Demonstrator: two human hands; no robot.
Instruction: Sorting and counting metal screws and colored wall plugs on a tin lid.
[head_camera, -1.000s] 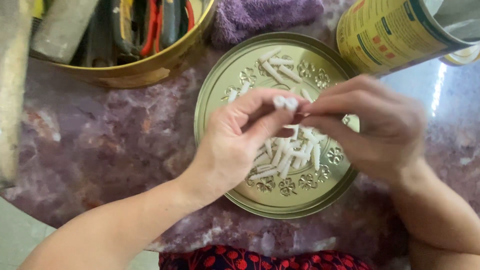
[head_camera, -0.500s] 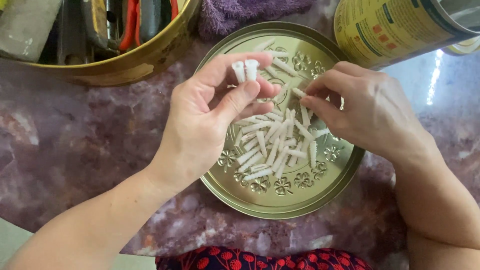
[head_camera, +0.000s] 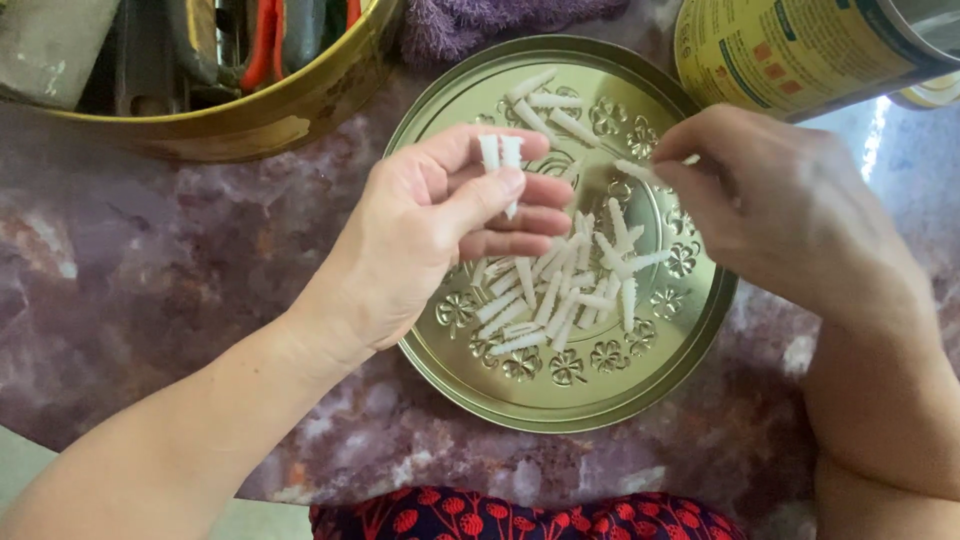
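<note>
Pinched between thumb and fingers of the left hand (head_camera: 440, 225) are two white plastic wall plugs (head_camera: 500, 158), side by side, heads pointing up, held just above the gold tin lid (head_camera: 440, 345). Over on the other side, the right hand (head_camera: 790, 215) has its fingertips closed on a single plug (head_camera: 640, 172), which sticks out to the left, tilted, over the lid's upper right part. Below and between both hands sits the main pile of plugs (head_camera: 565, 285), all jumbled in the middle of the lid, with a few loose ones (head_camera: 545, 105) near its top edge. That lid lies flat on a purple marbled tabletop (head_camera: 150, 290). Further out: a round gold tin of hand tools (head_camera: 210, 60) top left, a purple cloth (head_camera: 480, 20) behind the lid, and a yellow can (head_camera: 790, 50) top right.
</note>
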